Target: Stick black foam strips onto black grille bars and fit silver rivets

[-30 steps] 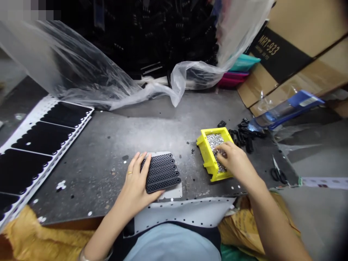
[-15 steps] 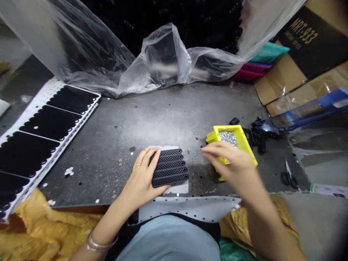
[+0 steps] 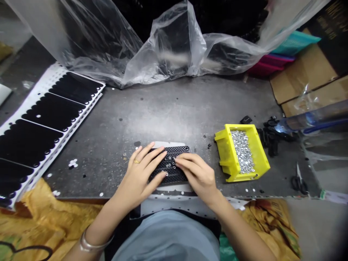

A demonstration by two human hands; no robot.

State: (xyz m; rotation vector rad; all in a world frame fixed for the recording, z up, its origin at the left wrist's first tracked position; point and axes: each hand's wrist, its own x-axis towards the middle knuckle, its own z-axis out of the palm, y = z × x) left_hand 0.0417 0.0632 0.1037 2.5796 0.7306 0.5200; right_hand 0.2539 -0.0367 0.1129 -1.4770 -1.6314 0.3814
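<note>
My left hand point(image 3: 138, 174) lies across a stack of black mesh strips point(image 3: 168, 177), its fingers spread over them. My right hand point(image 3: 197, 177) is on the strips' right end, fingertips together. Between my hands, several small silver eyelets point(image 3: 170, 163) sit on the mesh. A white plate point(image 3: 168, 144) shows beneath the strips. To the right stands a yellow plastic bin point(image 3: 227, 145), filled with loose silver eyelets point(image 3: 241, 152). Neither hand touches it. My fingers hide part of the strips.
The dark metal table point(image 3: 163, 108) has scattered eyelets. Black perforated sheets point(image 3: 51, 112) lie at left, a clear plastic bag point(image 3: 176, 47) at the back. Black parts point(image 3: 270, 136), scissors point(image 3: 298, 183) and a clear-and-blue tube point(image 3: 318, 121) lie right.
My right hand has left the yellow bin and moved left onto the strips, beside my left hand. The view has shifted, and the bin now shows fully.
</note>
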